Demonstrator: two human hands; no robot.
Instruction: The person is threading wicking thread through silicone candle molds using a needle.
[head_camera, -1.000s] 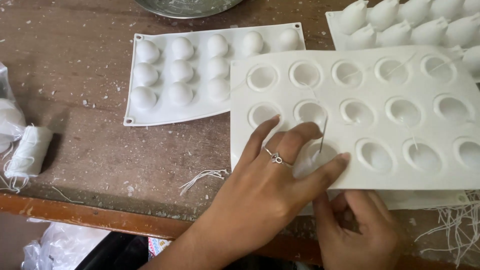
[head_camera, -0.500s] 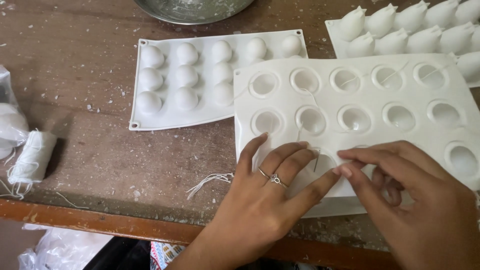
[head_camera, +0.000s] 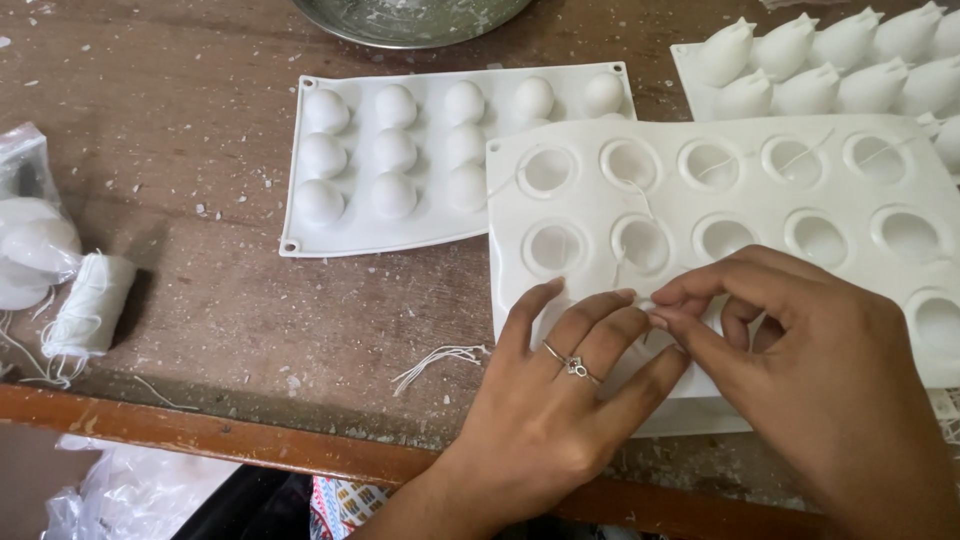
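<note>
Silicone mould (head_camera: 760, 215) sits flat right under both your hands, white, with rows of round cavities. It looks soft and floppy, so I'd hold it by the near edge. Your left hand (head_camera: 560, 400) lies spread open, pressing it down, holding nothing. Your right hand (head_camera: 800, 350) pinches a thin white thread (head_camera: 642, 300), light and slippery-looking, just past your left fingertips.

Clear plastic bag (head_camera: 30, 215) at table's left edge
</note>
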